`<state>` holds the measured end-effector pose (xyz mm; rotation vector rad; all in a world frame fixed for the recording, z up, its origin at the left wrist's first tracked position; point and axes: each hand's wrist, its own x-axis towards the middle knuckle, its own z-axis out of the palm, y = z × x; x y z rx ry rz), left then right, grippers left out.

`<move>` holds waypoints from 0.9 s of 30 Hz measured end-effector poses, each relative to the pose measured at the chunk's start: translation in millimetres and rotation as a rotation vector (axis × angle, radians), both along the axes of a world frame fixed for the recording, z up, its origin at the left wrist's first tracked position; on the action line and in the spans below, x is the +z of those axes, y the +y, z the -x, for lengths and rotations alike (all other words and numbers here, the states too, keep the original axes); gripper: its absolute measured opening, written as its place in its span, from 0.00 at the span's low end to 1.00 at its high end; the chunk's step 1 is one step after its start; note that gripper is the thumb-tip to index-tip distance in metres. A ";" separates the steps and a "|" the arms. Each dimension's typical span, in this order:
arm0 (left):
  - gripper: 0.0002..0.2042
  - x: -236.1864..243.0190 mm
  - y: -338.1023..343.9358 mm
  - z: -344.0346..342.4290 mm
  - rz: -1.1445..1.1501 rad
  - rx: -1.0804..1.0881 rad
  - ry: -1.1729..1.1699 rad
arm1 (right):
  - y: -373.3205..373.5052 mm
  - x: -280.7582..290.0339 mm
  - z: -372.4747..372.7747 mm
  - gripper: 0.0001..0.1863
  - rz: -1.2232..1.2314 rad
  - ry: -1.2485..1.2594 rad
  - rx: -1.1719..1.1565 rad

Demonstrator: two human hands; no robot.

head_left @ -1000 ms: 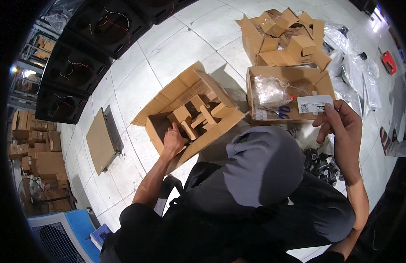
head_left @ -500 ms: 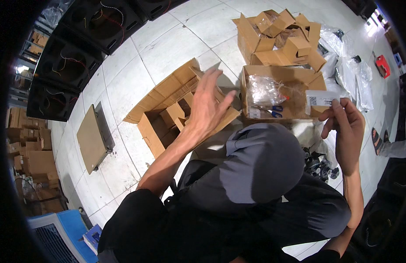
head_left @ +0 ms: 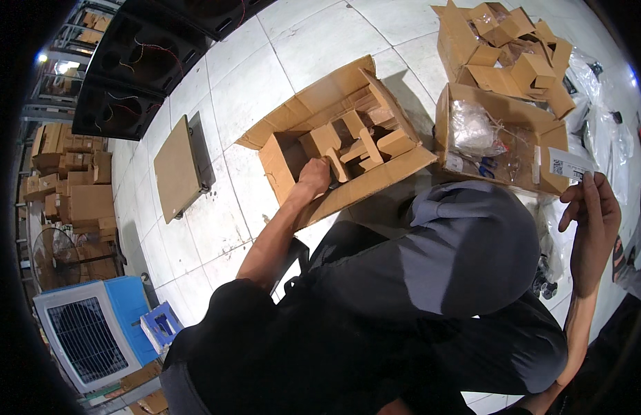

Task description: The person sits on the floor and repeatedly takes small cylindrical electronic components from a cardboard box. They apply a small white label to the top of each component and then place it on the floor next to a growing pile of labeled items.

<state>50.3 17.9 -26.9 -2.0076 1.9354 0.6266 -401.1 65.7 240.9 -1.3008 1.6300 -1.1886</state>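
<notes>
My left hand reaches down into an open cardboard box in front of me. Its fingers are curled, and what they close on is hidden by the hand and the cardboard. Several small cardboard boxes lie jumbled inside, close to that hand. Off to the right, my right hand pinches a white printed label between thumb and fingers, held up over the right edge of a second open carton.
The second carton holds a clear plastic bag and blue-handled scissors. Behind it, another carton overflows with cardboard pieces. Plastic-wrapped things lie at right. A flat wheeled board, black speaker cabinets and a blue-white air cooler stand at left.
My left hand has lowered from above the box into it, and its fingers have curled. The view has swung left. My right hand still holds the label.
</notes>
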 end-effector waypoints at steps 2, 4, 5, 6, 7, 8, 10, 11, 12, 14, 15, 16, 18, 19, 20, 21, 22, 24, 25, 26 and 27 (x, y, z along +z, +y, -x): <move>0.10 2.5 -6.5 10.3 0.038 0.005 0.052 | -0.4 3.0 -0.4 0.16 0.004 -0.018 -0.014; 0.13 -39.4 -4.1 -16.8 0.036 -0.009 0.121 | -1.4 5.6 -1.0 0.16 0.000 -0.041 -0.009; 0.14 -70.5 0.0 -37.0 0.055 -0.013 0.198 | -2.7 6.2 -1.2 0.16 -0.006 -0.049 -0.004; 0.14 -90.2 -1.4 -37.2 0.069 -0.032 0.286 | -2.4 6.5 0.6 0.16 -0.014 -0.047 -0.014; 0.15 -72.4 -5.3 -6.8 0.122 0.085 0.431 | -1.2 6.7 2.4 0.14 -0.014 -0.006 -0.021; 0.16 -71.2 -2.6 -14.0 0.136 -0.010 0.433 | -1.8 9.8 -2.3 0.14 -0.020 -0.063 -0.008; 0.16 -50.0 -7.4 -3.2 0.160 0.010 0.397 | -3.3 11.6 -1.9 0.14 -0.011 -0.091 0.015; 0.15 -59.2 -10.3 -4.4 0.211 0.073 0.401 | -2.5 13.0 -0.3 0.14 -0.005 -0.086 0.014; 0.15 -57.4 -9.9 -4.3 0.182 0.146 0.397 | -2.1 15.1 1.2 0.14 0.000 -0.081 0.016; 0.13 -29.1 -4.4 9.0 0.116 0.296 0.386 | -1.1 15.7 3.2 0.14 0.006 -0.073 -0.001; 0.15 -26.6 -0.5 0.1 0.231 0.167 0.315 | -1.2 15.7 2.4 0.14 0.009 -0.074 -0.011; 0.16 -13.2 7.1 -4.7 0.209 0.176 0.218 | -2.6 12.8 -1.0 0.14 0.006 -0.084 -0.006; 0.18 34.9 8.3 2.1 0.165 0.172 0.030 | -0.6 11.7 1.6 0.16 0.003 -0.037 -0.044; 0.23 51.1 10.1 0.7 0.294 0.193 0.079 | 1.4 14.3 2.9 0.16 0.008 -0.041 -0.047; 0.22 65.4 13.9 0.0 0.377 0.240 0.133 | 1.9 14.1 2.3 0.16 0.009 -0.042 -0.044; 0.20 84.7 20.8 -3.6 0.470 0.250 0.192 | 1.7 10.9 3.9 0.16 -0.007 -0.031 -0.028; 0.18 106.1 29.3 -5.8 0.561 0.261 0.250 | 0.8 5.9 1.5 0.16 -0.017 -0.031 -0.015; 0.14 140.3 35.1 -18.2 0.510 0.536 0.727 | 1.1 5.6 -3.4 0.16 -0.019 -0.009 -0.006; 0.10 160.7 35.1 -10.8 0.539 0.600 1.045 | 0.5 4.1 -2.2 0.16 -0.013 -0.030 0.000; 0.08 174.1 37.7 -14.0 0.488 0.668 1.258 | -2.0 2.9 -4.3 0.15 -0.029 -0.043 -0.004; 0.10 181.1 38.1 -11.5 0.457 0.641 1.501 | -2.4 1.9 -6.8 0.15 -0.045 -0.055 -0.011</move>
